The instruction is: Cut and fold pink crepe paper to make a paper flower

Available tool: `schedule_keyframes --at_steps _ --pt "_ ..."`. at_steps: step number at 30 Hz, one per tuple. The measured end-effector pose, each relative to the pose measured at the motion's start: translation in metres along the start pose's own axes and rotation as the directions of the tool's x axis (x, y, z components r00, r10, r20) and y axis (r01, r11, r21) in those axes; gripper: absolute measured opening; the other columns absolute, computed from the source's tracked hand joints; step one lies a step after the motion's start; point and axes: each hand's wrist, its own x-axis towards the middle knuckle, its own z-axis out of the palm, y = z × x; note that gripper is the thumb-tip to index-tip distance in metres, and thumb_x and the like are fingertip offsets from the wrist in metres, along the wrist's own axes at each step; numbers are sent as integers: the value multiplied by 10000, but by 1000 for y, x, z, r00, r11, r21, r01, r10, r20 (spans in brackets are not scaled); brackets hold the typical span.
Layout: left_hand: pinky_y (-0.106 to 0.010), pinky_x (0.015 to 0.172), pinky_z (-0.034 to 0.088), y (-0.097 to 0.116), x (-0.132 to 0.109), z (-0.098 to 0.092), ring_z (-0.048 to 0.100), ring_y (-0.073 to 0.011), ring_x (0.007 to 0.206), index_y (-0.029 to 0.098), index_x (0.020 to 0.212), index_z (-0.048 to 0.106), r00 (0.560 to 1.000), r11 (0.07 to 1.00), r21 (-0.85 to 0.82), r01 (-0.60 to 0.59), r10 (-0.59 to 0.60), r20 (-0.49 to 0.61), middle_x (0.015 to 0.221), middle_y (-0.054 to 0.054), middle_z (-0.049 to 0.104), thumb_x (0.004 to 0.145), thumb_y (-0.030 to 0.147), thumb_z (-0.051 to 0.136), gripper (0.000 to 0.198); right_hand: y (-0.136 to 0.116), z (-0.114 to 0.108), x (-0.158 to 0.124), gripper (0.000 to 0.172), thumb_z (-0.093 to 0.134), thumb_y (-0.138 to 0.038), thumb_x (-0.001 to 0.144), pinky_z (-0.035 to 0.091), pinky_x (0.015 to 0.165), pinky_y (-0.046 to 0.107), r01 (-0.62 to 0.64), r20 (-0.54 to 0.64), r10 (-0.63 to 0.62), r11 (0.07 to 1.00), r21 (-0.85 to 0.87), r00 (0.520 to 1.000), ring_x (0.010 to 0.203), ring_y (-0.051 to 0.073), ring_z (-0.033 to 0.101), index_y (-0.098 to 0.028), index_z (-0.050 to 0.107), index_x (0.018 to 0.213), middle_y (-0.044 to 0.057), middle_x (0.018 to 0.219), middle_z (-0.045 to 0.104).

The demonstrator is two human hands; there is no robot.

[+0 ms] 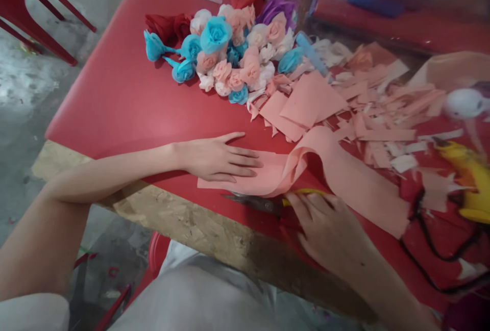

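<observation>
My left hand [220, 160] lies flat with its fingers spread, pressing one end of a long strip of pink crepe paper [356, 185] onto the red table. The strip rises in a curled fold at its middle, and its other end slants down to the right. My right hand [331, 231] is closed on the handles of a pair of scissors [268, 205] with a yellow grip. The dark blades point left along the table's front edge, just below the paper. The lower handle is partly hidden by the fingers.
Blue, pink, white, red and purple paper roses [216, 35] are heaped at the back. Pink paper squares [306, 101] and cut scraps [383, 101] spread rightward. A yellow glue gun [467, 173] with a black cord [429, 242] lies right. A red stool [28, 4] stands on the floor.
</observation>
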Motion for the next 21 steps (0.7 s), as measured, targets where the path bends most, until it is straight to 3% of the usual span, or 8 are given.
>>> schedule_keyframes --at_steps 10,21 --pt "-490 1132 22 -1 0 1 331 -202 1331 205 1284 468 1000 1000 -16 -4 4 -5 1397 -67 413 943 276 334 373 4 -3 -10 445 512 -149 591 341 668 335 -28 13 28 999 -23 1000 714 226 487 -31 577 1016 119 781 654" --pt "-498 1129 14 -1 0 1 323 -208 1335 207 1296 456 1000 1000 -11 -11 11 6 1407 -66 397 944 282 322 384 -8 2 5 317 514 -194 727 336 655 337 -37 8 37 999 -22 999 701 239 475 -12 597 973 145 773 636"
